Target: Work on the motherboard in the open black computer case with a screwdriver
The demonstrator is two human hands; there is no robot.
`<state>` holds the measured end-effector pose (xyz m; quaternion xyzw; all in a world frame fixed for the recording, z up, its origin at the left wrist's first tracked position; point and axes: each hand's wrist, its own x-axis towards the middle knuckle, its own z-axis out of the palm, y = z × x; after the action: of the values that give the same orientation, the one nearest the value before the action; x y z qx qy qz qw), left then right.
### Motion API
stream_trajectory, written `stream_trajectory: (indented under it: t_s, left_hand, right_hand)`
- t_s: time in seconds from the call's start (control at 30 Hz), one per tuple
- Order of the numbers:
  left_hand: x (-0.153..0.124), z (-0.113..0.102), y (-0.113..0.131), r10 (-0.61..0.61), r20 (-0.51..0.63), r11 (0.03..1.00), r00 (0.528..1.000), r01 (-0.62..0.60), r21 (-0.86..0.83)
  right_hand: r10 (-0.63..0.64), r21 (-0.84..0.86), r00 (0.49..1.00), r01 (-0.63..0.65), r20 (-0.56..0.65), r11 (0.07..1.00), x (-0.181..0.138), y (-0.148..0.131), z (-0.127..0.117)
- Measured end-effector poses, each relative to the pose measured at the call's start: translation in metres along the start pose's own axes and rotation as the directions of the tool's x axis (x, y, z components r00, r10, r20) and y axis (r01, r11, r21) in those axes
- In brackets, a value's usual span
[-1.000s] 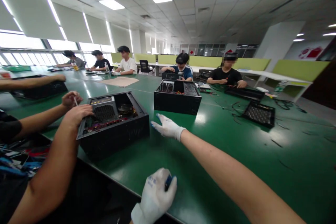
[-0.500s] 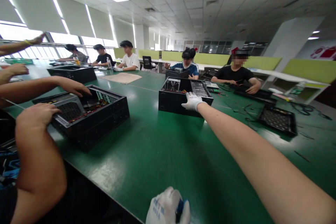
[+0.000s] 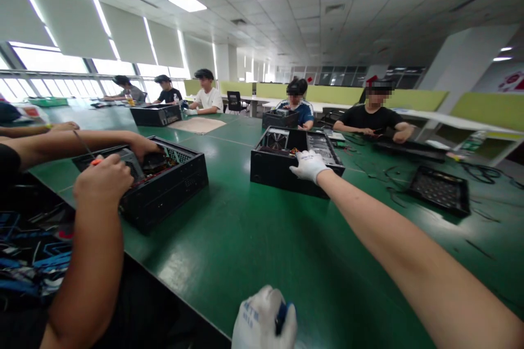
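My right hand [image 3: 311, 166], in a white glove, reaches far across the table. It grips the upper near edge of a black computer case [image 3: 278, 170], fingers over the rim. The case lies open-side up, showing a fan [image 3: 277, 142] and a few coloured wires inside. Low in the picture, close to me, my gloved left hand [image 3: 262, 320] is closed around a small blue-and-black object [image 3: 282, 317]. Most of that object is hidden by the fingers, so its kind cannot be made out.
At left, a co-worker's hands [image 3: 102, 177] work with a screwdriver over another open case [image 3: 172, 191]. Across the green table [image 3: 229, 240] sit several people. A black perforated panel [image 3: 440, 190] and loose cables [image 3: 481, 172] lie at right.
The case under my right hand has turned slightly, its near right corner coming toward me. At left, the co-worker's hand with the screwdriver has moved right. My left hand keeps its grip.
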<state>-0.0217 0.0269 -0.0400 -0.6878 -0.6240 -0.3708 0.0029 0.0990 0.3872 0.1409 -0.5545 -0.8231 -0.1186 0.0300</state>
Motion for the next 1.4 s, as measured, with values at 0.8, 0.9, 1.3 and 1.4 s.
stream_trajectory:
  t_s: [0.8,0.9,1.3,1.4]
  left_hand:
    - [0.004,-0.107,0.046,0.166,-0.235,0.957,0.958,-0.214,-0.194]
    - [0.018,-0.136,0.076,0.299,-0.200,0.935,0.933,-0.328,-0.132]
    - [0.020,-0.153,0.136,0.400,0.340,0.906,0.851,-0.424,-0.004]
    - [0.011,-0.155,0.140,0.381,0.343,0.910,0.859,-0.413,0.025]
  right_hand:
    - [-0.345,0.071,0.899,0.375,-0.269,0.924,-0.373,0.028,-0.065]
    - [-0.358,0.122,0.888,0.405,-0.288,0.906,-0.403,0.025,-0.073]
    - [-0.343,0.219,0.811,0.485,-0.474,0.847,-0.463,0.017,-0.097]
    - [-0.347,0.178,0.789,0.490,-0.506,0.853,-0.472,0.019,-0.096]
